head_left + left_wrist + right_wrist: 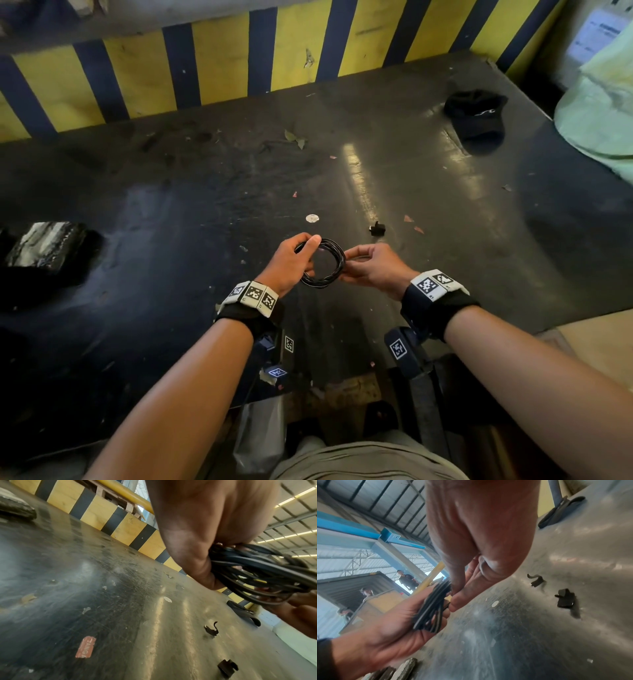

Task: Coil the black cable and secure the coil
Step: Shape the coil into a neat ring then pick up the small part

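Note:
The black cable (334, 260) is wound into a small round coil of several loops, held in the air above the dark table (171, 222). My left hand (294, 258) grips the coil's left side, thumb over the top of the loops. My right hand (370, 269) pinches the coil's right side between thumb and fingers. In the left wrist view the cable bundle (254, 573) runs out from under my left hand (202, 536). The right wrist view shows the cable strands (431, 609) lying across the left palm (388, 628), with my right fingertips (458, 601) pinching them.
A small black clip (377, 229) lies just beyond the hands, near a white round sticker (312, 218). A black cap (476, 111) sits at the far right, a dark block (44, 245) at the left. A yellow-and-black striped barrier (222, 58) borders the table's far edge.

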Demonstrator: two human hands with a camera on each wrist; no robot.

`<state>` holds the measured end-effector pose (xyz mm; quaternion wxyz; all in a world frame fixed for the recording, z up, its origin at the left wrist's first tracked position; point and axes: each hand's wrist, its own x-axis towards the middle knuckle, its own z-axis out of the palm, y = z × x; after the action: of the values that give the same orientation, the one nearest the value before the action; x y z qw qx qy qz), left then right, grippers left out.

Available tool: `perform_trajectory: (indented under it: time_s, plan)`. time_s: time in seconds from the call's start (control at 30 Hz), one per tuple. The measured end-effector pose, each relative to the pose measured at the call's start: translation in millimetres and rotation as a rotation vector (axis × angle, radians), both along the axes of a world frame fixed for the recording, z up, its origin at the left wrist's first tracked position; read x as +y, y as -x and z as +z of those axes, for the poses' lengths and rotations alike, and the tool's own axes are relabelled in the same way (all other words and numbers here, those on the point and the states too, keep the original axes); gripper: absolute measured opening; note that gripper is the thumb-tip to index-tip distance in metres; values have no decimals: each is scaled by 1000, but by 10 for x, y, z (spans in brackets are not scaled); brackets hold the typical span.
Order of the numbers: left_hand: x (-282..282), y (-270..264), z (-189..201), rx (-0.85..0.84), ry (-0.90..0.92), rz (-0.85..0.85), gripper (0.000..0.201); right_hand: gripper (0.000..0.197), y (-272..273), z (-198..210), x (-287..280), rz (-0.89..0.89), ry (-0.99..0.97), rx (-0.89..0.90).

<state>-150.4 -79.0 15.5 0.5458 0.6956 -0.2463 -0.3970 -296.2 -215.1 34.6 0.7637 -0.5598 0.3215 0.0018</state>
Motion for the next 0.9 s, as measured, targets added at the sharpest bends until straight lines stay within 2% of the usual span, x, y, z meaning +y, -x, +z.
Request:
perform_trajectory:
  time_s: [0.13, 0.3, 0.47, 0.57, 0.9]
  plan:
    - [49, -54, 33, -136, -42, 25, 28, 20, -22, 14, 90, 89, -97, 21]
    - [121, -60, 9, -192, -39, 72, 33, 31, -56, 89, 182, 109, -133, 89]
    - [172, -82, 13, -263, -53, 57, 30, 36, -106, 61, 285, 193, 73, 64]
    - [195, -91, 41, -314, -71, 57, 27, 44, -114, 41, 309, 209, 91, 43]
    - [228, -161, 96, -404, -61, 93, 25, 37, -140, 41, 438, 166, 179, -59]
